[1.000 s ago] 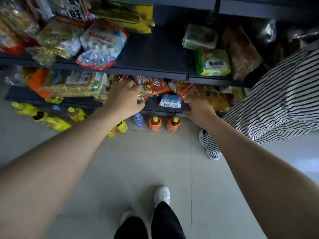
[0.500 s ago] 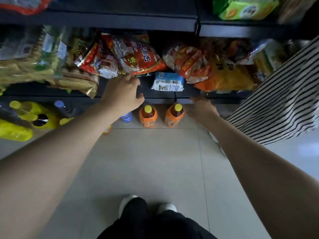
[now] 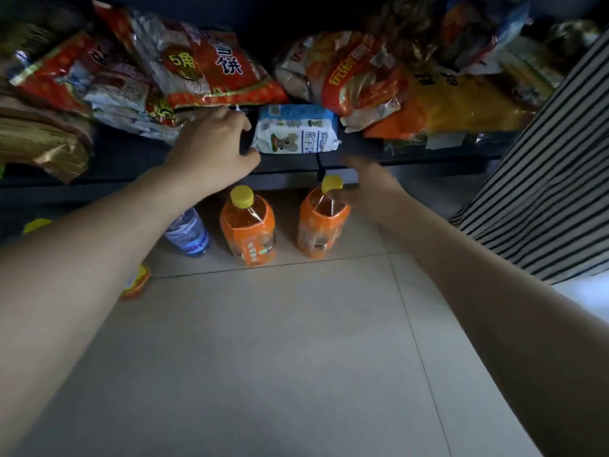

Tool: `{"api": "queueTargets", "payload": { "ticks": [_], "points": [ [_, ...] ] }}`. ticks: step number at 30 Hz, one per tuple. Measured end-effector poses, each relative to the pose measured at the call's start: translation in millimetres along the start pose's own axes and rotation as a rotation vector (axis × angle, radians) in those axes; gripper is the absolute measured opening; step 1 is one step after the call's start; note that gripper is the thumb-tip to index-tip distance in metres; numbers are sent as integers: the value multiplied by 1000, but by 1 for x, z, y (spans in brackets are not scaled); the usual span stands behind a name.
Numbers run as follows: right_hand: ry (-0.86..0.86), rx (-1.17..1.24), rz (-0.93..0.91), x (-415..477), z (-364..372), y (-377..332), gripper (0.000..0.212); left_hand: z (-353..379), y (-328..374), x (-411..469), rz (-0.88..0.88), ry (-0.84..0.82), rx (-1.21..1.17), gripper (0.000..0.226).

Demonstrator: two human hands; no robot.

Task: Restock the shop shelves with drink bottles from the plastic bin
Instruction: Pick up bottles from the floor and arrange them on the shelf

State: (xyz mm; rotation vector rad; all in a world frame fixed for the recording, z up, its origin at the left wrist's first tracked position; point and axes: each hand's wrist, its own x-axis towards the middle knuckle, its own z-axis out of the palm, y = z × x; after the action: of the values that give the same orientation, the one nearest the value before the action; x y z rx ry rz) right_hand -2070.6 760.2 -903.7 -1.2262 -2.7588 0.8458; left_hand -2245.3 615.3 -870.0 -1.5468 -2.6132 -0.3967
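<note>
head view: left hand (image 3: 211, 150) is hovering over the lower shelf (image 3: 131, 159) edge beside a blue-white snack pack (image 3: 295, 133), grip loosely apart, holding nothing. right hand (image 3: 369, 189), blurred, is hovering just beside the right orange bottle (image 3: 323, 225), grip apart; contact unclear. left orange bottle (image 3: 248, 229) and water bottle (image 3: 188, 234) are standing on the floor (image 3: 280, 357).

okay, counting: two orange drink bottles on the floor (image 3: 280, 357), left orange bottle (image 3: 247, 229) and right orange bottle (image 3: 321, 225), two yellow caps on them. one clear water bottle (image 3: 187, 233). one more bottle (image 3: 135, 281) mostly under my arm (image 3: 82, 258). one blue-and-white biscuit pack (image 3: 295, 131) up on the shelf (image 3: 131, 156). snack bags (image 3: 211, 70) piled, can't count them. one striped garment (image 3: 543, 166) at my right
</note>
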Motion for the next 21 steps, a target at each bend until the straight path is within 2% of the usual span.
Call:
{"api": "queueTargets", "payload": {
  "ticks": [3,7,11,14,21],
  "points": [
    [-23,265,38,2,8,5,68,3,7,-6,-52,-3,-69,41],
    [-78,422,46,7,20,14,55,5,10,-11,-91,-12,-138,40],
    [-109,629,61,14,32,28,51,11,4,-9,-80,-3,-174,38],
    [-117,696,65,17,40,29,51,14,-3,-10,-82,-9,-169,37],
    [-6,738,82,16,43,19,50,12,-11,-6,-109,1,-188,36]
  ]
}}
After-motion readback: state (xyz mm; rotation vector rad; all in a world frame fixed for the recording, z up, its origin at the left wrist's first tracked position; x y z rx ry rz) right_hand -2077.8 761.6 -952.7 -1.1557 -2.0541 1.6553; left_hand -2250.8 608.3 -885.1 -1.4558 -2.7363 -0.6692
